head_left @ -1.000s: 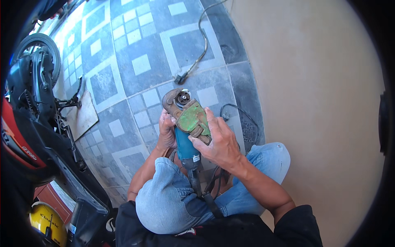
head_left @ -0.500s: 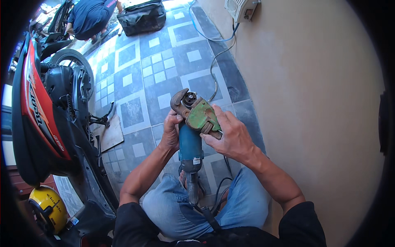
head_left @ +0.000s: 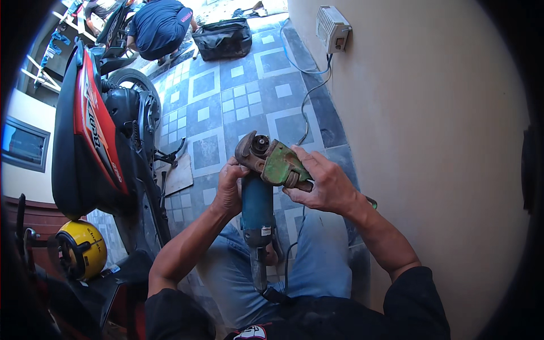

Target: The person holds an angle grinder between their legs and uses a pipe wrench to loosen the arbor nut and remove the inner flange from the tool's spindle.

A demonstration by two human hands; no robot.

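A teal angle grinder (head_left: 257, 207) hangs with its head up and its grip toward my lap. My left hand (head_left: 229, 186) wraps around the neck of the grinder, just under the head. In my right hand (head_left: 328, 184) is a worn green pipe wrench (head_left: 279, 164), its rusty hooked jaw lying around the grinder's round spindle flange (head_left: 260, 144). A bit of the wrench's green handle shows past my right wrist. Whether the jaws touch the flange all round, I cannot tell.
A red and black motorcycle (head_left: 93, 130) stands at the left, a yellow helmet (head_left: 90, 246) by it. Beyond, a black bag (head_left: 222, 41) lies on patterned tiles near a crouching person (head_left: 158, 31). A cable runs from a box (head_left: 332, 29) on the right wall.
The view has shifted, so the motorcycle, bag and wall box sit farther right and lower. Both hands keep their hold, and the wrench's handle end has come into sight past my right wrist.
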